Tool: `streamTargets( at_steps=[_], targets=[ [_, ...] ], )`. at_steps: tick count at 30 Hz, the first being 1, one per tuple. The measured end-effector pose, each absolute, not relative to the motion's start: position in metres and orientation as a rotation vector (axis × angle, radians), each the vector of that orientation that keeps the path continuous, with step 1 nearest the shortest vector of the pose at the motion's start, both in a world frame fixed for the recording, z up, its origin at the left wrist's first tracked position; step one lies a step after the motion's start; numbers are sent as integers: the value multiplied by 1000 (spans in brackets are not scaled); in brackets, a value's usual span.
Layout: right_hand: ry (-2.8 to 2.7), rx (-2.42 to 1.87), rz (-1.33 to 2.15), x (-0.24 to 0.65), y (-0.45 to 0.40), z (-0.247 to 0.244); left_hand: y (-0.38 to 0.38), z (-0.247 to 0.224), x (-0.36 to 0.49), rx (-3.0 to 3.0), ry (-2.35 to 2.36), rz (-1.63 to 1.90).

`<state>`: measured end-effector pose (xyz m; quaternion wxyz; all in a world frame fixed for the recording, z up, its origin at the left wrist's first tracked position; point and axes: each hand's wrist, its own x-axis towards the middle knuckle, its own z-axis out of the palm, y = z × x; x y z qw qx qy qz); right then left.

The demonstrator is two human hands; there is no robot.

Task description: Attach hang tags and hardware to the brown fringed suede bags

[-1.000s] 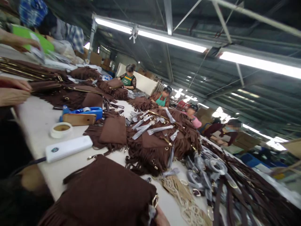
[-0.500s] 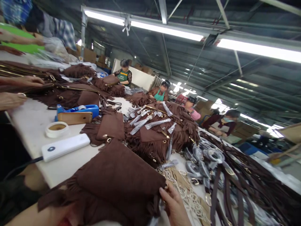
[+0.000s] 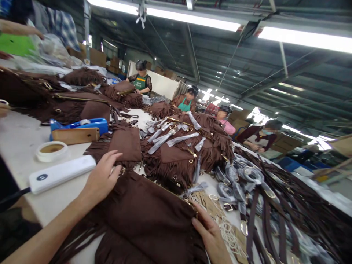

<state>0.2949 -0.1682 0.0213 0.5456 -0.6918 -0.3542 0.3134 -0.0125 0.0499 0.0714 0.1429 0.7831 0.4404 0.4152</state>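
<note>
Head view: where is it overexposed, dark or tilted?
Head view, top: the ceiling lights burn to white; head view, bottom: the brown bag reads very dark, its folds faint; head view overall: the scene leans, those lights sloping down rightward.

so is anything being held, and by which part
The right hand holds the brown fringed bag by its upper right corner; the left hand is by the opposite top corner, grip unclear.
</note>
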Motion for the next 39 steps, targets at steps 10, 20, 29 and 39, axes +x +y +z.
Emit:
streamTargets(
  at_steps=[10,20,29,39],
  targets=[
    [-1174,-1676,577,290,-175,41,-3,120,117,2649,-107,345],
    [-1453,-1832,448,280,-179,65,-7,117,140,2777,-32,240],
    [-1702,-1914,-100,284,-191,55,28,105,93,2625,306,311],
    [-2006,-1732,-217,304,-195,40,90,88,2,2690,964,497]
  ],
)
